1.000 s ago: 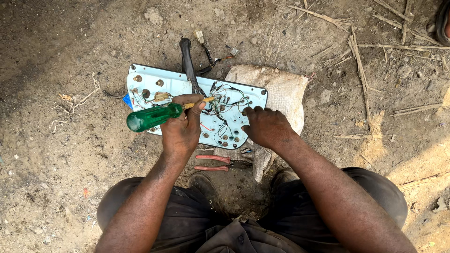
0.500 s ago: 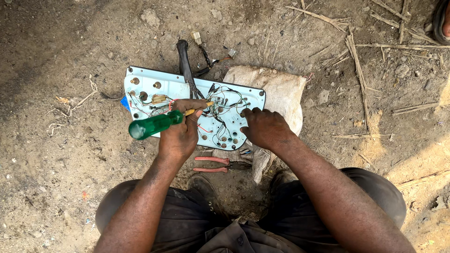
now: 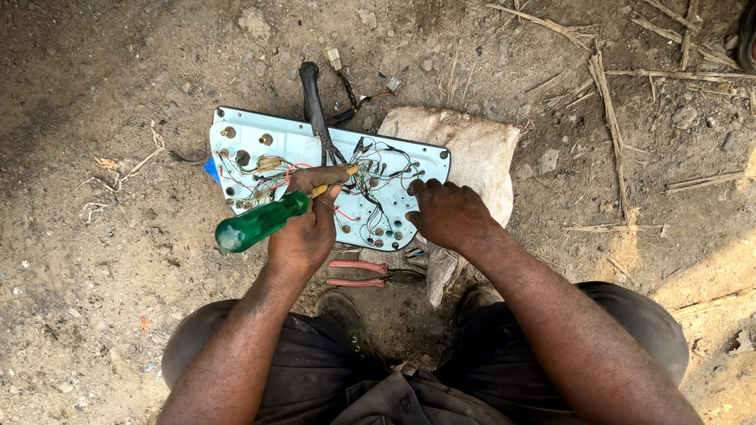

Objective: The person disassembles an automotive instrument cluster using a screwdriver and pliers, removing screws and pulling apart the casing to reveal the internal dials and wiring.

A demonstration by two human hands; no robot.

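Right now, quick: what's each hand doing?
Left hand: closed around the green-handled screwdriver, tip toward the wired panel.
Right hand: holds nothing, fingers pressed down on the panel's right edge.

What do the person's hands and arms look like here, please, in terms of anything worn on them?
Both the left hand and the right hand are bare: no gloves, rings or watch visible. The forearms are uncovered too, with no sleeves in view down to the frame's edge.
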